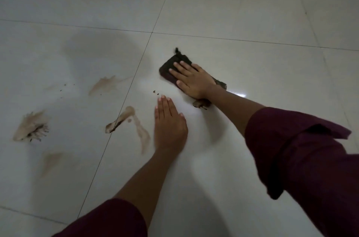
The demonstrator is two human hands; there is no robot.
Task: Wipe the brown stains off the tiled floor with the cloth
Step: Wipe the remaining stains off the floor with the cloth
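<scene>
You have one view only, a wide-angle camera worn on the head, looking forward and steeply down onto the glossy pale tiled floor (242, 66), so no second view shares any part of the scene. It sits close above the work: both forearms in dark maroon sleeves (303, 159) enter from the bottom edge and lower right, the flat left hand (170, 122) lies near frame centre, and the right hand (191, 79) rests just beyond it on the dark folded cloth (169, 66). The grout lines bow and spread toward the edges, and the brown smeared stains (31, 126) occupy the left half.
</scene>
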